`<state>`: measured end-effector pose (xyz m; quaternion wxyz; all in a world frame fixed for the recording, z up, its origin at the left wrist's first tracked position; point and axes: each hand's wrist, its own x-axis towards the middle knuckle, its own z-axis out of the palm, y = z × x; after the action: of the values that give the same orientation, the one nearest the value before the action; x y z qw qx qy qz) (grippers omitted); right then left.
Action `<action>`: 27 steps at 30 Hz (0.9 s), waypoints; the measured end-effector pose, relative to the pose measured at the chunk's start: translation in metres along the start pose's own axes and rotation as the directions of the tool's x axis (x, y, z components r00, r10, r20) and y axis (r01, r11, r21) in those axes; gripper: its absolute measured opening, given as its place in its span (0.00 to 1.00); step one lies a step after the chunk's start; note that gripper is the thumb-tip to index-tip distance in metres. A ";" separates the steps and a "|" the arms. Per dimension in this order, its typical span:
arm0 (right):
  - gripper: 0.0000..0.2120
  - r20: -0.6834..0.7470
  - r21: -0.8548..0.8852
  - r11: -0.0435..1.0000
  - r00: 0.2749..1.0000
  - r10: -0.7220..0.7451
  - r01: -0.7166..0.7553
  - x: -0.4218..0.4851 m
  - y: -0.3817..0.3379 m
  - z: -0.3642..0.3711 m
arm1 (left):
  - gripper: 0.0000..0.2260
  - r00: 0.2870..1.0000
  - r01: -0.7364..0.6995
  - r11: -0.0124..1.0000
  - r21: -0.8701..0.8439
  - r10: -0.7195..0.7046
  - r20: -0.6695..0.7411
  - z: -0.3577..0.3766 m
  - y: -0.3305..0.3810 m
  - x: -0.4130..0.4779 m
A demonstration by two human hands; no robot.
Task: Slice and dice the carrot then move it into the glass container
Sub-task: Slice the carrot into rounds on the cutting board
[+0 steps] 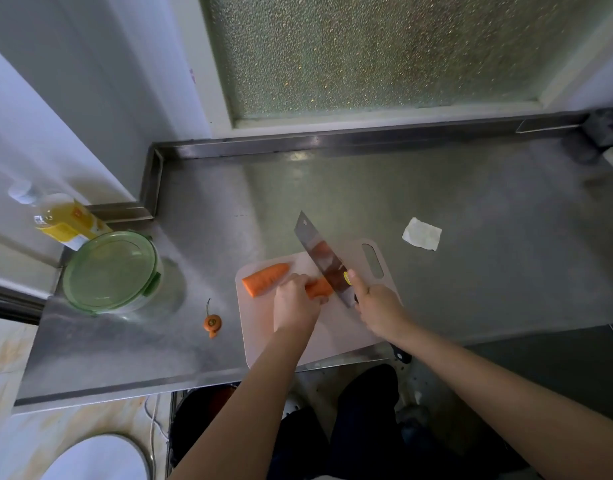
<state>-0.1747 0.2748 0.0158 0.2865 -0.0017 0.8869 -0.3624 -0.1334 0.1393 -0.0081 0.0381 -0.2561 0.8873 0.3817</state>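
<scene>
Steel counter (471, 188) bare behind (cutting board (260, 323) meets front edge).

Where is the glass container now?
Head view: the glass container sits lidded at the left of the counter, beside the yellow bottle, left of the cutting board.

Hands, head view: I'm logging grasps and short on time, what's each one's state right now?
Left hand: fingers curled on a carrot piece, holding it on the cutting board.
Right hand: gripping the cleaver.
</scene>
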 end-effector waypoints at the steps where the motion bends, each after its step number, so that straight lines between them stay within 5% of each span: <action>1: 0.30 0.012 -0.019 1.000 1.000 0.009 -0.009 0.000 -0.003 -0.001 | 0.09 1.000 -0.004 1.000 0.001 0.004 -0.002 0.000 0.000 -0.001; 7: 0.21 0.085 0.034 0.999 0.996 0.032 -0.035 -0.002 -0.019 -0.004 | 0.08 1.000 -0.011 1.000 -0.023 0.010 -0.005 0.001 0.001 -0.002; 11: 0.29 0.089 0.036 0.999 0.996 0.019 -0.023 0.010 -0.027 0.003 | 0.09 1.000 -0.012 1.000 -0.028 0.013 0.008 0.000 0.002 -0.002; 27: 0.31 0.045 -0.156 0.987 0.998 0.054 -0.047 -0.017 0.014 0.003 | 0.11 0.999 -0.024 1.000 -0.005 0.024 0.037 -0.008 0.000 0.005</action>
<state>-0.1557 0.2865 0.0140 0.3162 -0.0104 0.9049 -0.2848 -0.1367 0.1320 -0.0037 0.0493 -0.2387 0.8885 0.3887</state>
